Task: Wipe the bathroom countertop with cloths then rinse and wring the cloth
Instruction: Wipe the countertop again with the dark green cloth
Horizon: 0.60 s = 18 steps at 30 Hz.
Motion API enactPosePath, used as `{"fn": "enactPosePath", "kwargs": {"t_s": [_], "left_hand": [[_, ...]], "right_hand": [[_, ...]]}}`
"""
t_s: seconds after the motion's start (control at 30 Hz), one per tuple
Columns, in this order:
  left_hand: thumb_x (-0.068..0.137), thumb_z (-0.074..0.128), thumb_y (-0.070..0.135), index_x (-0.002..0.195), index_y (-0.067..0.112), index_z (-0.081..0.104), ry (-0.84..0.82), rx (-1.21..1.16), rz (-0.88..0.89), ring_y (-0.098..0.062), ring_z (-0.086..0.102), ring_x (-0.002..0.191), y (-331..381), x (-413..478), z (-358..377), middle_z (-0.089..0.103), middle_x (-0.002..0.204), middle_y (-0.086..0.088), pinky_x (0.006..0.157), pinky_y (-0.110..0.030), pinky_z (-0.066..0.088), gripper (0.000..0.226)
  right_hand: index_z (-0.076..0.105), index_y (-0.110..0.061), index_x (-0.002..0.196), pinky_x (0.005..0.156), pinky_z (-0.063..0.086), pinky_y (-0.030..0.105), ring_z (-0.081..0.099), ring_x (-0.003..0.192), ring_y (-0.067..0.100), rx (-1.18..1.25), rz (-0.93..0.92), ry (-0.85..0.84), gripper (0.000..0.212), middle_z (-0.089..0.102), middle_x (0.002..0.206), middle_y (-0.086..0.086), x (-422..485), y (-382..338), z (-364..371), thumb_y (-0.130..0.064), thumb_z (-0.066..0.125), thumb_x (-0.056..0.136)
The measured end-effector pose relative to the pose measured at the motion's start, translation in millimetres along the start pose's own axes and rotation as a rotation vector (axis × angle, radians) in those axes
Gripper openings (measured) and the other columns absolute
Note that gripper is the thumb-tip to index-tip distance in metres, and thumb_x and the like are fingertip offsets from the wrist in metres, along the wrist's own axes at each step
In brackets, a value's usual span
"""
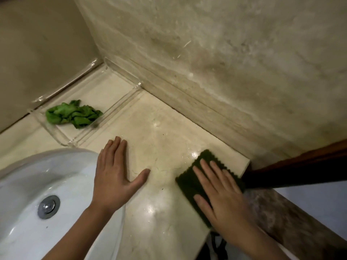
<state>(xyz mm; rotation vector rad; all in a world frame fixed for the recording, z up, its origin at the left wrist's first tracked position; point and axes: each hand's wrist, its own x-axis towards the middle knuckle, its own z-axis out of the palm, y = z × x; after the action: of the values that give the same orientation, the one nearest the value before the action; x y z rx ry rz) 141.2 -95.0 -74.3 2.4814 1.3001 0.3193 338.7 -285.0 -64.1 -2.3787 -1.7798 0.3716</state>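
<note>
Head view, starting at the fingers [206, 170] of the right hand [223, 199]: they lie straight and spread, pressing flat on a dark green cloth [188, 185] rather than curling round it. I read that as a wiping hold, since a flat palm spreads the load over the folded cloth and keeps its whole face on the stone. The cloth sits at the near right corner of the surface [161, 132], its scalloped far edge close to the end of the slab, beside a dark wooden frame [300, 166].

The left hand [112, 177] grasps nothing. Its fingers are straight and together with the thumb splayed, resting on bare surface just beside the rim of the white sink [47, 175]. I judge it is there as a brace while the other hand works.

Further out, a crumpled light green cloth [73, 114] lies in a clear tray [116, 107] pushed into the back left corner, well apart from both hands. It looks parked there to be out of the way of the strokes. The surface shines wet in patches between the hands.

From where I sit the wiping step looks under way. Rinsing and wringing are not yet begun, and the sink with its metal drain [48, 206] is near for that.
</note>
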Motion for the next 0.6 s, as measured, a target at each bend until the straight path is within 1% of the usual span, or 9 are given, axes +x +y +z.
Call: {"fn": "enactPosePath", "kwargs": {"t_s": [0.1,0.17,0.27,0.3,0.4,0.47,0.53,0.57,0.6], "left_hand": [[0.076,0.039,0.074,0.147,0.01,0.028,0.0,0.003,0.012,-0.02,0.014,0.144,1.3,-0.6,-4.0,0.022,0.155,-0.007,0.116,-0.043,0.018,0.096],[0.077,0.041,0.072,0.146,0.01,0.029,0.017,-0.027,0.016,-0.019,0.014,0.144,2.5,-4.3,-6.4,0.022,0.155,-0.006,0.115,-0.042,0.02,0.094],[0.079,0.042,0.07,0.147,0.014,0.028,0.035,-0.107,-0.001,-0.013,0.012,0.144,1.7,-10.7,-8.9,0.019,0.156,0.002,0.114,-0.038,0.02,0.09],[0.079,0.042,0.07,0.147,0.016,0.028,0.045,-0.126,-0.006,-0.011,0.012,0.144,-0.8,-13.4,-10.3,0.018,0.156,0.004,0.114,-0.038,0.021,0.088],[0.08,0.039,0.071,0.147,0.018,0.028,0.073,-0.12,-0.005,-0.011,0.013,0.144,-9.0,-17.6,-16.0,0.018,0.156,0.006,0.113,-0.041,0.025,0.086],[0.08,0.038,0.07,0.147,0.019,0.029,0.065,-0.122,0.01,-0.011,0.014,0.144,-11.5,-17.6,-18.3,0.019,0.156,0.006,0.112,-0.041,0.027,0.084],[0.081,0.04,0.069,0.147,0.02,0.029,0.05,-0.108,0.048,-0.013,0.014,0.144,-11.7,-12.6,-19.6,0.022,0.155,0.003,0.111,-0.042,0.027,0.083],[0.082,0.04,0.068,0.146,0.019,0.029,0.05,-0.093,0.07,-0.014,0.014,0.144,-11.5,-7.9,-20.0,0.023,0.155,0.002,0.111,-0.042,0.027,0.082],[0.082,0.041,0.067,0.146,0.019,0.03,0.054,-0.078,0.085,-0.016,0.015,0.144,-11.6,-2.3,-20.9,0.024,0.155,0.001,0.111,-0.041,0.026,0.082]], "right_hand": [[0.016,-0.031,0.148,0.113,0.01,0.034,0.007,0.143,0.01,-0.019,-0.106,-0.024,0.055,0.014,0.156,-0.008,-5.8,9.7,-2.2,-0.054,0.019,0.099],[0.013,-0.031,0.148,0.114,0.006,0.034,0.002,0.143,0.009,-0.013,-0.037,0.013,0.056,0.01,0.156,-0.008,11.9,14.3,-8.9,-0.055,0.014,0.098],[-0.001,-0.028,0.147,0.115,-0.006,0.031,-0.01,0.142,0.009,0.011,0.058,0.045,0.064,-0.006,0.155,-0.008,53.4,0.7,-9.1,-0.057,-0.004,0.09],[-0.001,-0.025,0.147,0.114,-0.006,0.032,-0.01,0.142,0.011,-0.001,0.083,0.065,0.065,-0.006,0.154,-0.006,62.7,-6.7,-7.7,-0.055,-0.005,0.089],[0.008,-0.014,0.148,0.113,0.002,0.035,-0.001,0.143,0.019,-0.066,0.129,0.136,0.062,0.004,0.155,0.004,63.8,-21.2,-4.2,-0.045,0.004,0.093],[0.002,-0.014,0.148,0.114,-0.003,0.034,-0.008,0.142,0.017,-0.065,0.153,0.112,0.063,-0.001,0.156,0.004,52.8,-22.2,1.2,-0.045,0.0,0.093],[0.004,-0.013,0.148,0.116,-0.006,0.031,-0.007,0.142,0.016,-0.062,0.157,0.129,0.062,0.004,0.156,0.005,50.0,-21.0,2.0,-0.045,0.003,0.095],[0.0,-0.014,0.148,0.114,-0.01,0.028,-0.011,0.141,0.013,-0.053,0.13,0.135,0.063,0.0,0.156,0.004,54.3,-20.8,-0.8,-0.047,0.001,0.094],[-0.01,-0.018,0.147,0.112,-0.017,0.024,-0.02,0.139,0.01,-0.03,0.099,0.105,0.064,-0.01,0.155,-0.001,61.7,-21.2,-2.5,-0.05,-0.004,0.091]]}}
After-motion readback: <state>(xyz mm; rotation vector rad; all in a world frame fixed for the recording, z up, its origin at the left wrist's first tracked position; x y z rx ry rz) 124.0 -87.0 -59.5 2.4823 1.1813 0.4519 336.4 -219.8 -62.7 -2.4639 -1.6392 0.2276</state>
